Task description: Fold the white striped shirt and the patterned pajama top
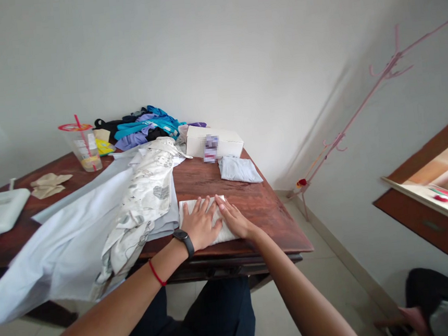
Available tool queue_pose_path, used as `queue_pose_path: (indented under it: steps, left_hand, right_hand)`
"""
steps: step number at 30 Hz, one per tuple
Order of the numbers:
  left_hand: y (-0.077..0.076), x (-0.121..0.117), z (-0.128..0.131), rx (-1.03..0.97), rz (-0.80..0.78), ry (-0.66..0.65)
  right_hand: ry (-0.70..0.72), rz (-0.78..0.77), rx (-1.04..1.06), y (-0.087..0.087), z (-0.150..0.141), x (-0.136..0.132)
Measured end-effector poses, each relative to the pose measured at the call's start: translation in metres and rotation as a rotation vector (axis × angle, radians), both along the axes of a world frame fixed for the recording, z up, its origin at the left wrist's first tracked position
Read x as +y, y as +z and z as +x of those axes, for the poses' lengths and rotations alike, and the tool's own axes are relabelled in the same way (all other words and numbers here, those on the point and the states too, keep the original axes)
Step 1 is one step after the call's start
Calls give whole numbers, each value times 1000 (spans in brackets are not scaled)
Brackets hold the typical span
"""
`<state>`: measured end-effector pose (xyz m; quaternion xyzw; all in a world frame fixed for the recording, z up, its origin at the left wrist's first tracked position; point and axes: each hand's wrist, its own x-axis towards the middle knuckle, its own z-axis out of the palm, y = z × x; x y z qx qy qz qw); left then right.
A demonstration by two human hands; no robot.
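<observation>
Just below the centre of the frame, near the front edge of the table (280,226): a folded white cloth (225,234). Lying directly beneath both hands, not off to either side. On its left and middle, left hand (202,225) laid palm-down, fingers somewhat spread and pointing toward the top of the frame. On its right part, right hand (237,221) laid flat, fingers close together and slanting to the upper left, with tips just beside those of the left. Hard to tell whether touching there. Pinching nothing, as far as can be seen. Nearer hand: neither, with both resting on the cloth, though covered more by the left. Roughly square in outline; no long axis to be told with so much hidden. Close by on the left, a patterned garment (156,171); apart, toward the upper right, a grey bundle (240,169), then a box (225,138).
</observation>
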<state>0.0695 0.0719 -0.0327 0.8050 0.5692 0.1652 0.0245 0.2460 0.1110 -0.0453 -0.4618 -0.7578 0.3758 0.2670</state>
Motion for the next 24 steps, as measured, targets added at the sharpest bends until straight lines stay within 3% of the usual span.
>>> queue_pose_path:
  steps: [4, 8, 10, 18, 24]
  left_hand:
    - [-3, -2, -2, 4, 30, -3]
    - [-1, -3, -2, 13, 20, 16]
    - [2, 0, -1, 36, -20, 13]
    - [16, 14, 0, 105, -212, -62]
    - [19, 8, 1, 71, -126, -111]
  right_hand:
    - [-97, -58, 496, -8, 11, 5]
    - [-370, -82, 950, -18, 20, 8]
    - [-435, -94, 997, -21, 20, 11]
    - [-426, -79, 939, -21, 16, 12]
    - [-409, -67, 905, -12, 10, 6]
